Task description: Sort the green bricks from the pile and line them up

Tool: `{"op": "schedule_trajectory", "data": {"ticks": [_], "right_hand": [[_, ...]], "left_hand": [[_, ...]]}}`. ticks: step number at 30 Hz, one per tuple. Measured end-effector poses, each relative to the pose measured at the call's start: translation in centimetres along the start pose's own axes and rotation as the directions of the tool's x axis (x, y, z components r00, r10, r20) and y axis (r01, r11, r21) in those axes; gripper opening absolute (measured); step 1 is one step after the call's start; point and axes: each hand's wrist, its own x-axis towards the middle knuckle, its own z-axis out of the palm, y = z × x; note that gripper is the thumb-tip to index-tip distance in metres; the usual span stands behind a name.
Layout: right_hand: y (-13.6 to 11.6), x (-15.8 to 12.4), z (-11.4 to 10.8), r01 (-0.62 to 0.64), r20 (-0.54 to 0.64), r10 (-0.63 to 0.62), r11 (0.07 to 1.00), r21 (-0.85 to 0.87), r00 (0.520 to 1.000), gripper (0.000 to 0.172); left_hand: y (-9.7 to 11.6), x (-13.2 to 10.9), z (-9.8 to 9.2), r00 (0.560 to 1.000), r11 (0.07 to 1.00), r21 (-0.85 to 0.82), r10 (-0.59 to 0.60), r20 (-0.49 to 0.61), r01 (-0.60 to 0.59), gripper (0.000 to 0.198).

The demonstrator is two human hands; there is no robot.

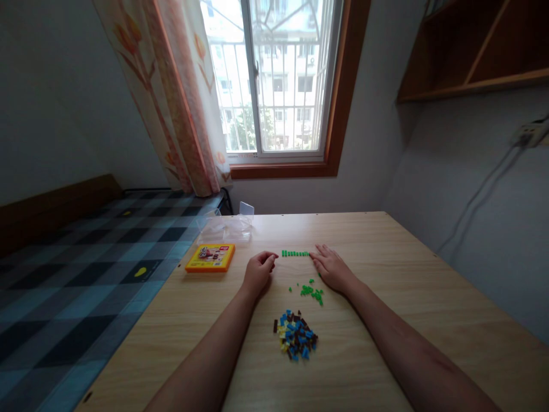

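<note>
A row of small green bricks [295, 253] lies on the wooden table [403, 257], between my two hands. At its left end is my left hand [259, 270], fingers curled together; whatever they may hold is too small to make out. My right hand [330, 264] rests on the table with its fingers spread, the fingertips at the row's right end. Below the row lies a loose group of green bricks [316, 294], close to my right hand. Nearer to me is a mixed pile of blue, brown and yellow bricks [295, 337].
A yellow and orange box [210, 258] lies at the table's left edge. Behind it stand clear plastic containers [225, 229]. A bed with a checked cover [94, 252] is at the left, a window [283, 86] beyond the table, and a wooden shelf [476, 86] at upper right.
</note>
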Motion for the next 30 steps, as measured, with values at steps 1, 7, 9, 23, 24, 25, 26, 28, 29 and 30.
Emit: {"op": "schedule_trajectory", "data": {"ticks": [1, 7, 9, 23, 24, 25, 26, 28, 29, 30], "right_hand": [[0.0, 0.0, 0.0, 0.002, -0.005, -0.002, 1.000, 0.000, 1.000, 0.048], [0.0, 0.0, 0.0, 0.005, -0.004, -0.005, 1.000, -0.010, 1.000, 0.048], [0.0, 0.0, 0.1, 0.004, -0.009, -0.004, 1.000, -0.008, 1.000, 0.048], [1.1, -1.3, -2.8, 0.214, -0.206, -0.158, 0.933, 0.288, 0.966, 0.021], [1.2, -1.6, -3.2, 0.221, -0.153, -0.181, 0.924, 0.311, 0.972, 0.019], [1.3, -1.9, -3.5, 0.223, -0.109, -0.198, 0.917, 0.330, 0.974, 0.018], [1.3, -2.1, -3.8, 0.221, -0.082, -0.206, 0.912, 0.346, 0.975, 0.018], [1.2, -2.4, -4.0, 0.212, -0.058, -0.205, 0.905, 0.368, 0.977, 0.018], [1.1, -2.5, -4.1, 0.210, -0.048, -0.208, 0.904, 0.373, 0.977, 0.018], [1.0, -2.5, -4.1, 0.214, -0.038, -0.215, 0.904, 0.370, 0.976, 0.018]], "left_hand": [[0.0, 0.0, 0.0, 1.000, 1.000, -0.002, 0.001, 0.000, -0.001, 0.034], [-0.1, 0.1, 0.0, 1.000, 1.000, -0.003, 0.001, 0.011, -0.001, 0.034], [-0.1, 0.1, 0.0, 1.000, 1.000, 0.002, 0.003, 0.014, -0.003, 0.034], [0.2, 0.0, -0.1, 1.000, 1.000, -0.005, -0.014, 0.005, 0.014, 0.035], [0.2, 0.0, -0.2, 1.000, 1.000, -0.007, -0.015, 0.006, 0.015, 0.035], [0.2, 0.0, -0.2, 1.000, 1.000, -0.009, -0.016, 0.007, 0.016, 0.035], [0.2, 0.0, -0.2, 1.000, 1.000, -0.011, -0.017, 0.008, 0.017, 0.034], [0.2, 0.0, -0.2, 1.000, 1.000, -0.010, -0.018, 0.010, 0.018, 0.034], [0.2, 0.0, -0.2, 1.000, 1.000, -0.008, -0.018, 0.010, 0.018, 0.034], [0.2, 0.0, -0.2, 1.000, 1.000, -0.007, -0.018, 0.011, 0.018, 0.035]]}}
